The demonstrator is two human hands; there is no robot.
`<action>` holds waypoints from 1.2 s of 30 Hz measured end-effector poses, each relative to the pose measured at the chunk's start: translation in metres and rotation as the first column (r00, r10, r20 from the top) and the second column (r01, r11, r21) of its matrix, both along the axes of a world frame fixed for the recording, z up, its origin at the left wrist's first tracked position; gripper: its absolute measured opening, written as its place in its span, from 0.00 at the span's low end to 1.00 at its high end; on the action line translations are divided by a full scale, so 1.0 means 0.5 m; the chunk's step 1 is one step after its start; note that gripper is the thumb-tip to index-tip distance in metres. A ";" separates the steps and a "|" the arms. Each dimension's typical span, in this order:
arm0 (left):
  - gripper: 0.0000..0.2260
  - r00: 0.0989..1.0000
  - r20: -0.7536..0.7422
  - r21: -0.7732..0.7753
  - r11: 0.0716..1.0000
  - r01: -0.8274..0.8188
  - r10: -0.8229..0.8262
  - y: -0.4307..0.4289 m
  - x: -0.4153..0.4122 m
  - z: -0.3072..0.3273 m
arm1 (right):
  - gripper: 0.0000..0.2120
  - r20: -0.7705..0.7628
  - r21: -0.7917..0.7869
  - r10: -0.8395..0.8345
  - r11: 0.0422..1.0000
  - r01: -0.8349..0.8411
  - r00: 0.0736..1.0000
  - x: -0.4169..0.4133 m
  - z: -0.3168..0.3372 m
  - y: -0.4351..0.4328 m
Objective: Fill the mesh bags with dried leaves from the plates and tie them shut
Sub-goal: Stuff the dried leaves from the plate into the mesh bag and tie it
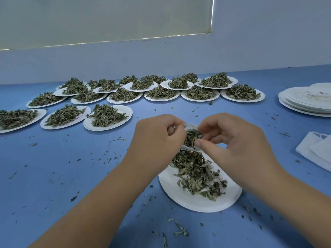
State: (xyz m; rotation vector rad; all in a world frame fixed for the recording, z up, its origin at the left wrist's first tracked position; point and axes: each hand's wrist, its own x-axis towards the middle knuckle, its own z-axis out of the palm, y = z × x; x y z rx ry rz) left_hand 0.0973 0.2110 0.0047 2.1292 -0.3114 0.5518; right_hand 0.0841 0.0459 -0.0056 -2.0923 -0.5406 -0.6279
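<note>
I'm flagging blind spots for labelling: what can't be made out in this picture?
Mesh bag, head view: the left hand and right hand gripping it cover most of it; its fill level and drawstring are hidden.
Stack of empty plates, head view: cut off by the right edge; count unclear.
Folded white mesh, head view: cut off by the right edge; number of bags unclear.

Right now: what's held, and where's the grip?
The mesh bag, pinched at its open rim: left hand on one side, right hand on the other.
</note>
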 end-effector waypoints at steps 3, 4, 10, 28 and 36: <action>0.10 0.999 0.022 0.002 1.000 0.029 -0.029 -0.008 -0.006 -0.003 | 0.11 0.067 -0.075 -0.002 0.997 0.007 0.998 0.000 -0.001 0.002; 0.10 0.999 0.029 0.004 0.999 0.042 -0.042 -0.010 -0.009 -0.002 | 0.10 0.093 -0.105 0.002 0.994 0.008 0.996 -0.001 -0.001 0.003; 0.10 0.999 0.047 0.004 1.000 0.018 -0.019 -0.005 -0.008 0.004 | 0.06 0.241 -0.194 -0.007 0.980 0.056 0.970 0.000 0.008 -0.004; 0.08 0.982 0.191 0.051 0.999 -0.003 -0.007 0.007 -0.007 0.008 | 0.20 0.197 -0.319 0.116 0.946 -0.048 0.973 -0.005 0.018 -0.016; 0.12 0.983 0.166 -0.031 0.997 -0.076 0.080 0.036 0.006 0.022 | 0.05 -0.116 -0.431 0.112 0.889 -0.152 0.987 -0.010 0.025 -0.031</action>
